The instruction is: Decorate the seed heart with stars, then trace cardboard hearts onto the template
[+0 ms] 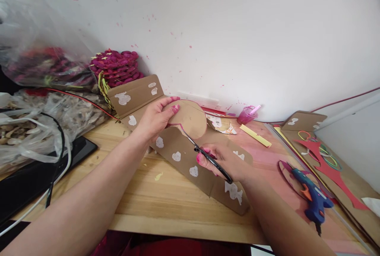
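Observation:
My left hand (160, 115) grips a rounded piece of brown cardboard (191, 119) by its left end, thumb on top. A pink line runs along parts of its edge. In my right hand (222, 159) is a pair of scissors (212, 161) with black handles, fingers wrapped round them. The blades reach up and left to the lower edge of the piece, at a notch in its outline. Under both hands lies a long folded cardboard sheet (184, 169) with torn white patches, its left flap standing up.
A blue glue gun (314, 200) rests at the right near red paper scraps (338, 176). A pink cup (247, 115) and yellow strip (255, 135) lie by the wall. Plastic bags (38, 129), cables and a black flat device (80, 155) fill the left, beside a magenta stack (118, 67).

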Motion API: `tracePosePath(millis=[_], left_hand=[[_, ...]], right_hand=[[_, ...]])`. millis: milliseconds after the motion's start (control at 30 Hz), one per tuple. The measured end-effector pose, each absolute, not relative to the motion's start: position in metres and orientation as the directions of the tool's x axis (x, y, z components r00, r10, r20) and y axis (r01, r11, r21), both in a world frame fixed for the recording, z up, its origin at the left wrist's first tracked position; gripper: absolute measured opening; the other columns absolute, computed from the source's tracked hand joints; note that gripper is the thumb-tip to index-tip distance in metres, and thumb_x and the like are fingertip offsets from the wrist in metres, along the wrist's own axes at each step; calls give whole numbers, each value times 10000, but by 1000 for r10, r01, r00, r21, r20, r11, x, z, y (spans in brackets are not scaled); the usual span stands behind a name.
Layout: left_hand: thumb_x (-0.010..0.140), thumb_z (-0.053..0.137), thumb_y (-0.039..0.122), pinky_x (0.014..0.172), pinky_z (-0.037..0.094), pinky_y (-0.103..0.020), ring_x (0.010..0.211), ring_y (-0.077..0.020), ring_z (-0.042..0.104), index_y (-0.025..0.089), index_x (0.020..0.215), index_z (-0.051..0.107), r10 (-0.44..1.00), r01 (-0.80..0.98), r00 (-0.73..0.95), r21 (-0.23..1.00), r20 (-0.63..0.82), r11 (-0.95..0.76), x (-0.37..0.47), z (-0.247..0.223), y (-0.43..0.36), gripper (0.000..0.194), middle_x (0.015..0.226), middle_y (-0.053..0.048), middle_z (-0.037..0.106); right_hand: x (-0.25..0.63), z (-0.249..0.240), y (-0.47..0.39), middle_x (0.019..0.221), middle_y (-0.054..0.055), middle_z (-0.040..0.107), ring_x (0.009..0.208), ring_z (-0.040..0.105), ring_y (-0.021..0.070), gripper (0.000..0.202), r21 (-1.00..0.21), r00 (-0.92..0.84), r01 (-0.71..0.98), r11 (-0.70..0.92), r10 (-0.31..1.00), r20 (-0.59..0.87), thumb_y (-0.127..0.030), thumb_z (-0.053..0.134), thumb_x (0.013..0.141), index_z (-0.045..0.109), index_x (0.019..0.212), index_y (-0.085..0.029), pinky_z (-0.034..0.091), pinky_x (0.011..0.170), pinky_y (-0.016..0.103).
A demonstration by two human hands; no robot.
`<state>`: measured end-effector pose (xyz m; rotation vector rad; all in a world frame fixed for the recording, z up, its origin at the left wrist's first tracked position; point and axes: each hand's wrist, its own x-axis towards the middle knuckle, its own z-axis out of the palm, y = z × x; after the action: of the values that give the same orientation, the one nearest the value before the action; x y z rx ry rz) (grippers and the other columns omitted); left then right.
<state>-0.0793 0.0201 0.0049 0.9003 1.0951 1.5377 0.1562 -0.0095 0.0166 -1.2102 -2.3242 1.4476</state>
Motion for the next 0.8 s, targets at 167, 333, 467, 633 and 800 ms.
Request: tracePosePath(millis=[167,333,467,633,800], left_hand=[[728,835,288,631,558,-237,795,-168,668,196,1076,770,974,-303,-220,945,56,-123,-80,2,22,366,973,-50,743],[721,835,283,606,552,-241,780,-171,665,196,1064,766,974,-305,-224,947,26,-96,-81,3,22,360,977,-53,741],[716,836,273,607,556,-245,798,-177,663,186,1054,759,977,-309,-214,947,25,-92,-81,6,21,357,994,-59,738],[703,848,286,607,561,-249,787,-168,654,175,1076,748,978,-314,-209,945,26,-92,-81,5,22,401,989,-54,729],[731,837,334,598,545,-222,786,-146,638,185,1138,734,981,-279,-191,956,35,-88,-83,2,22,445,1017,-48,720]], right_hand=[[154,18,-9,611,-52,393,536,371,106,518,-788,-640,578,210,716,-279,-636,641,880,414,673,-219,231,501,251],[154,19,-11,559,-59,377,510,353,106,525,-806,-646,555,207,718,-260,-632,633,887,405,650,-222,213,490,259],[155,18,-12,545,-61,354,513,330,107,523,-817,-652,539,203,715,-253,-592,627,909,383,632,-222,186,491,270],[156,15,-11,591,-63,287,549,276,102,517,-831,-659,516,206,715,-233,-553,632,920,356,642,-216,157,511,280],[157,10,-10,652,-62,234,596,224,102,532,-839,-677,498,219,703,-218,-556,624,930,323,660,-211,145,531,290]])
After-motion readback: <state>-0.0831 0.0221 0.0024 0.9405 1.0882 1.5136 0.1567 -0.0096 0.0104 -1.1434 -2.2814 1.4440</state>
